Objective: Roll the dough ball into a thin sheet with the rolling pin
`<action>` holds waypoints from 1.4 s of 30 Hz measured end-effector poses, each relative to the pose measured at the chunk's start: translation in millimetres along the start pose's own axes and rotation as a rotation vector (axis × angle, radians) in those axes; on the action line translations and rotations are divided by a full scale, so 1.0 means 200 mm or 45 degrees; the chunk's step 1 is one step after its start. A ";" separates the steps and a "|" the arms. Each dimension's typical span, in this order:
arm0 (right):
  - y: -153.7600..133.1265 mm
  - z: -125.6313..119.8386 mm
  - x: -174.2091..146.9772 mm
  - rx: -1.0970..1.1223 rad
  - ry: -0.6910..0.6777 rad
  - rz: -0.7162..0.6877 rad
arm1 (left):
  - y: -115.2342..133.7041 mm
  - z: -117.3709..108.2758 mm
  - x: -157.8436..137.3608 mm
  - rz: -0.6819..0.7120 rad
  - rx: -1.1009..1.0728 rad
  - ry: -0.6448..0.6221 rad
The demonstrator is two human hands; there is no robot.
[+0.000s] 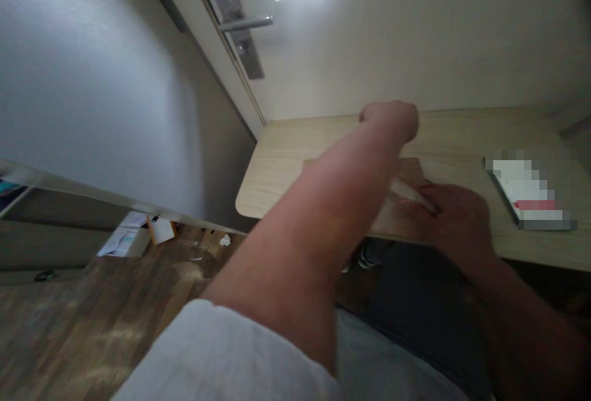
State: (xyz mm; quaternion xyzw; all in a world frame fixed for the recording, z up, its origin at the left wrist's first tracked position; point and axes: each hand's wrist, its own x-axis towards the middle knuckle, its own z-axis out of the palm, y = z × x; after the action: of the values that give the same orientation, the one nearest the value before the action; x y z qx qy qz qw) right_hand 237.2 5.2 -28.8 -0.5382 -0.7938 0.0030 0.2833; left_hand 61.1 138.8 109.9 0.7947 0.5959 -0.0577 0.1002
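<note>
My left arm reaches across the table, ending in my left hand (392, 116) near its back edge. That hand is curled closed; its fingertips and anything in them are hidden. To the right and nearer me, my right hand (459, 216) is closed on a pale flat strip (409, 193) that slants up to the left. Beneath the strip lies a flat light-brown piece (410, 169), like cardboard or brown paper. My left forearm covers much of this piece, and my right fingers rest at its right side.
The pale wooden table (286, 142) stands against a door with a metal handle (247, 23). A blurred-out white and dark flat object (526, 194) lies at the table's right. Papers and a box (127, 238) are on the wooden floor at left, beside a grey panel (115, 81).
</note>
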 end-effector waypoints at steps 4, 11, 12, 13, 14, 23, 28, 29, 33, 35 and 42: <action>0.08 -0.01 0.01 -0.002 -0.054 -0.133 | -0.11 0.23 -0.17 -0.067 -0.129 0.181; 0.17 -0.07 0.02 0.124 -0.146 -0.174 | -0.18 0.46 -0.61 -0.269 -0.278 0.535; 0.18 -0.08 0.03 0.133 -0.161 -0.167 | -0.18 0.48 -0.67 -0.310 -0.285 0.534; 0.20 -0.09 0.04 0.142 -0.171 -0.159 | -0.19 0.50 -0.71 -0.334 -0.290 0.513; 0.20 -0.10 0.04 0.150 -0.173 -0.148 | -0.19 0.52 -0.76 -0.342 -0.292 0.481; 0.03 -0.13 0.04 0.205 -0.122 -0.003 | -0.30 0.55 -0.81 -0.005 -0.249 0.305; -0.07 -0.09 -0.02 0.208 -0.132 0.140 | -0.39 0.52 -0.82 0.349 -0.182 0.304; -0.09 -0.07 -0.03 0.210 -0.129 0.178 | -0.39 0.52 -0.82 0.374 -0.200 0.329; -0.15 -0.02 -0.06 0.107 -0.045 0.291 | -0.35 0.58 -0.84 0.425 -0.302 0.447; -0.16 0.01 -0.06 -0.027 0.014 0.326 | -0.34 0.62 -0.87 0.498 -0.307 0.452; -0.07 0.05 0.03 -0.213 0.085 0.186 | -0.41 0.73 -0.94 0.452 -0.322 0.466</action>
State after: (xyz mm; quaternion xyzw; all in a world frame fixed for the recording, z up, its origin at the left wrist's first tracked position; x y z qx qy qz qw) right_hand 219.0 6.6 -30.3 -0.6163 -0.7399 -0.0606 0.2628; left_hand -65.9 -49.2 -0.5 0.8649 0.4581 0.1801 0.0979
